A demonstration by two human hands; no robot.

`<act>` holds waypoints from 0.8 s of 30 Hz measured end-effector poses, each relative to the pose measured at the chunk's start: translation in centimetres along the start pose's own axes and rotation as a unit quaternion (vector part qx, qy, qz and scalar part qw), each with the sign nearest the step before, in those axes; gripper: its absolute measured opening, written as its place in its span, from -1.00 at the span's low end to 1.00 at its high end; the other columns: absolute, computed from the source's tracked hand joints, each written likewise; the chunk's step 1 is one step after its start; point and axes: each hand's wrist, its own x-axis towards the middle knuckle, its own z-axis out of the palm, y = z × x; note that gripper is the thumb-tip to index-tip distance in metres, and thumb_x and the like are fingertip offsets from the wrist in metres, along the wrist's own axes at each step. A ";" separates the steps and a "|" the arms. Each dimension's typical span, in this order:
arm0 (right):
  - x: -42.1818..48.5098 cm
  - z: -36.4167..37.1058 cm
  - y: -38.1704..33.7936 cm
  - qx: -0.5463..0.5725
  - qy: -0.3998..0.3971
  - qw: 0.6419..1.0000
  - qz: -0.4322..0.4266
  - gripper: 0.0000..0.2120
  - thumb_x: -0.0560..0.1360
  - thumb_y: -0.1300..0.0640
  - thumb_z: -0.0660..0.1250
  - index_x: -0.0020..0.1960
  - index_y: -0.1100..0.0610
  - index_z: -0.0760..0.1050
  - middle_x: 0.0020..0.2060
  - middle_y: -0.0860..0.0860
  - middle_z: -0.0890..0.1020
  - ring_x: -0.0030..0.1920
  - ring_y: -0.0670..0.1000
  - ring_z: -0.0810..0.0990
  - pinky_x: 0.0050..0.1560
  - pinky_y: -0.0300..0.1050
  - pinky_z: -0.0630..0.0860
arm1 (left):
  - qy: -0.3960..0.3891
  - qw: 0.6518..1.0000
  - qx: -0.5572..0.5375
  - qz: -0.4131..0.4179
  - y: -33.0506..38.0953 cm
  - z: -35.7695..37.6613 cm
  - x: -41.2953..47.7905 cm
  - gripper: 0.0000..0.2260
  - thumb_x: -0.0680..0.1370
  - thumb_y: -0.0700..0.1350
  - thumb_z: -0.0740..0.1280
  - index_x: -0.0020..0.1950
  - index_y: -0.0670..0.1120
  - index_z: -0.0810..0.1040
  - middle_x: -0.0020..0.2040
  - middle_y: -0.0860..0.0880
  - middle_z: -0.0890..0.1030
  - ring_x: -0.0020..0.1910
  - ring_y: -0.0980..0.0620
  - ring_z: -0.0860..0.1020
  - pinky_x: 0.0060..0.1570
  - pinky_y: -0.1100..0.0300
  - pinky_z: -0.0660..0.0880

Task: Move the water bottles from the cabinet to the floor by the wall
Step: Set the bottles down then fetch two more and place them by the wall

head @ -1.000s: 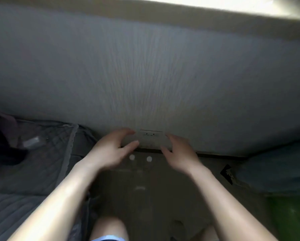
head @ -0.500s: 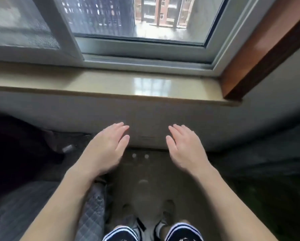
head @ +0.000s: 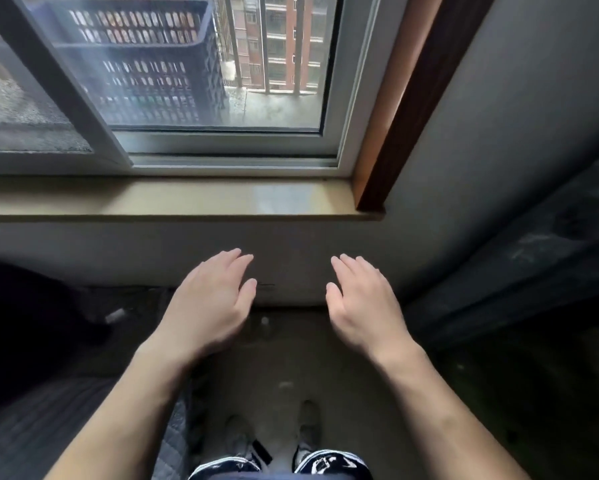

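Observation:
My left hand (head: pixel 211 303) and my right hand (head: pixel 364 303) hover side by side, palms down and fingers spread, holding nothing. Far below them, on the floor at the foot of the wall (head: pixel 291 251), stand two water bottles seen from above; only one white cap (head: pixel 265 320) shows between my hands, the other is hidden behind my left hand. No cabinet is in view.
A stone window sill (head: pixel 187 202) and a sliding window (head: pixel 222 98) are straight ahead. A quilted grey mattress (head: pixel 48 427) lies at the left, with dark bedding (head: pixel 516 271) at the right. My shoes (head: pixel 305 427) stand on the narrow strip of floor between them.
The view has risen from the wall's base to the window as my head lifted. Both hands opened from a curved grip around the bottles and came up away from them.

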 end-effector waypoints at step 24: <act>-21.7 0.7 2.0 0.015 0.114 0.969 0.216 -0.43 0.52 -0.07 -0.02 0.44 0.13 0.37 0.41 0.03 0.45 0.45 0.11 0.33 0.47 0.08 0.23 | -0.051 0.966 0.022 0.252 7.5 1.8 -10.6 -0.48 0.53 0.12 0.04 0.43 -0.02 0.41 0.49 -0.02 0.35 0.51 -0.07 0.24 0.45 -0.03 0.15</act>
